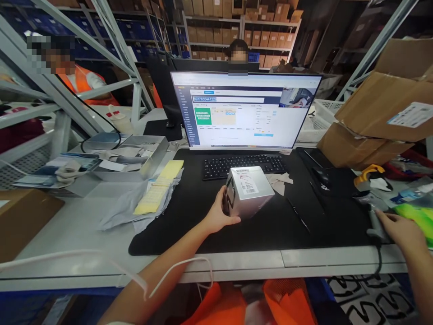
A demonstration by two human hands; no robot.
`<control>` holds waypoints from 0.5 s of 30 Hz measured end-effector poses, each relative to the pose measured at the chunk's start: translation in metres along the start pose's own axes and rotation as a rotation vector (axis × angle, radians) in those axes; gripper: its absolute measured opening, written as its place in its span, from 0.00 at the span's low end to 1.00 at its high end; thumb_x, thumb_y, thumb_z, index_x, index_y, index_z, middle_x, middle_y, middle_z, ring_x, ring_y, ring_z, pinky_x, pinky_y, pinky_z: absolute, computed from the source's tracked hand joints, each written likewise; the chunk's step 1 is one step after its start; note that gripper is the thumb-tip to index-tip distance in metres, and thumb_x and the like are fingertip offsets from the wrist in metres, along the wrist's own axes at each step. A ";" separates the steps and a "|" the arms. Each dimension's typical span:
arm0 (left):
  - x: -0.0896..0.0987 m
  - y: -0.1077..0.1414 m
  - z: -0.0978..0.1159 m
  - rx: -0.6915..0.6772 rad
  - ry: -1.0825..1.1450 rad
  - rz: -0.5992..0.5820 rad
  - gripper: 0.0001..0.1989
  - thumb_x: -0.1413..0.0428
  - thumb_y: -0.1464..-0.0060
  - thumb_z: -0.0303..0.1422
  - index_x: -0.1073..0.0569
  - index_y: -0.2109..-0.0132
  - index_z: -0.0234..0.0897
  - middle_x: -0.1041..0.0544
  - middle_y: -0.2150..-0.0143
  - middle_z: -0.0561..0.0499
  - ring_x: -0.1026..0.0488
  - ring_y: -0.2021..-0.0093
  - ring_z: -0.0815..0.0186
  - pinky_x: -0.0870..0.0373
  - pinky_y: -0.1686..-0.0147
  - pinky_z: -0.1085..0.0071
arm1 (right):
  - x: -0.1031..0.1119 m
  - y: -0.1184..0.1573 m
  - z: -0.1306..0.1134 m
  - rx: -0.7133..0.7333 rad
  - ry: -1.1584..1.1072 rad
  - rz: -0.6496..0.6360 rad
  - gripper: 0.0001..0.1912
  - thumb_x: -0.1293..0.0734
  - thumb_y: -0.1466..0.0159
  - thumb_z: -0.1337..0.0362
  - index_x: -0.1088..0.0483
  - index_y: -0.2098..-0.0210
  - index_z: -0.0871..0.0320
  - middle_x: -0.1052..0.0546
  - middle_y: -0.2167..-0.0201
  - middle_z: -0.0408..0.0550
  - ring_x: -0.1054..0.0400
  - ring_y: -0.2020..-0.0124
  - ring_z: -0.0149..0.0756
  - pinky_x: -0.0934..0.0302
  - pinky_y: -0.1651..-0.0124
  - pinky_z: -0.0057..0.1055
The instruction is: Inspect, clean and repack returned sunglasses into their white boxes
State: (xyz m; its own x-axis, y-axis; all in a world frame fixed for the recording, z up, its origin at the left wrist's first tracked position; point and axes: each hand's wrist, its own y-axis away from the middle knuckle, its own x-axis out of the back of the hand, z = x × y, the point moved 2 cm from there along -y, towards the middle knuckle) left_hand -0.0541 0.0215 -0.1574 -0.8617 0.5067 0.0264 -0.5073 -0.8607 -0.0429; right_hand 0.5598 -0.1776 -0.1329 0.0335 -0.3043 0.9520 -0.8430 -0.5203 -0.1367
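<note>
A small silver-white box (pixel 259 195) with a barcode label on its top is gripped at its left side by my left hand (pixel 218 214), in front of the keyboard (pixel 243 166). The box is over the black desk mat (pixel 189 225). At the right edge of the mat, my right hand (pixel 399 228) has its fingers closed on a grey barcode scanner (pixel 377 225) with a cable running down. The scanner's lower part hangs close to the table's front edge.
A monitor (pixel 237 122) stands behind the keyboard. Cardboard boxes (pixel 382 113) are stacked at the right, with a mouse (pixel 320 175) and a tape dispenser (pixel 368 177) nearby. Yellow papers (pixel 158 187) and a grey tray (pixel 135 158) lie left. Two people are beyond the table.
</note>
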 end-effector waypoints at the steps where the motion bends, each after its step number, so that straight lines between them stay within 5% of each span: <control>1: 0.001 -0.001 0.000 0.011 -0.009 -0.007 0.74 0.24 0.66 0.45 0.63 0.23 0.41 0.61 0.21 0.31 0.53 0.23 0.38 0.48 0.28 0.41 | 0.000 0.002 0.000 -0.035 0.016 0.031 0.19 0.37 0.47 0.39 0.31 0.78 0.46 0.28 0.75 0.62 0.27 0.64 0.68 0.37 0.64 0.57; 5: 0.005 -0.002 0.000 0.016 -0.062 -0.008 0.73 0.24 0.64 0.44 0.62 0.23 0.44 0.62 0.21 0.33 0.55 0.23 0.38 0.48 0.28 0.40 | 0.002 0.026 -0.052 0.127 -0.052 0.326 0.29 0.45 0.37 0.43 0.22 0.58 0.57 0.24 0.62 0.69 0.30 0.50 0.67 0.37 0.54 0.58; 10: 0.008 -0.001 0.002 0.002 -0.104 -0.009 0.72 0.24 0.64 0.46 0.62 0.23 0.44 0.55 0.22 0.32 0.48 0.25 0.38 0.43 0.31 0.40 | -0.035 0.021 -0.151 0.411 -0.111 0.114 0.25 0.40 0.33 0.51 0.23 0.52 0.62 0.24 0.49 0.65 0.33 0.43 0.52 0.40 0.39 0.43; 15: 0.009 0.001 0.013 0.011 -0.159 -0.048 0.72 0.26 0.62 0.51 0.63 0.23 0.44 0.52 0.23 0.32 0.47 0.26 0.37 0.38 0.33 0.39 | -0.071 -0.019 -0.182 0.438 -0.150 0.051 0.31 0.38 0.32 0.49 0.29 0.39 0.63 0.36 0.33 0.65 0.37 0.37 0.56 0.42 0.35 0.48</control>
State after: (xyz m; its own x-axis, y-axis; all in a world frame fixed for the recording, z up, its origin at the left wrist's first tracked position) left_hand -0.0621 0.0246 -0.1439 -0.8249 0.5337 0.1863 -0.5473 -0.8365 -0.0270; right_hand 0.4754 -0.0012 -0.1483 0.1025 -0.4336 0.8952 -0.5407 -0.7797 -0.3158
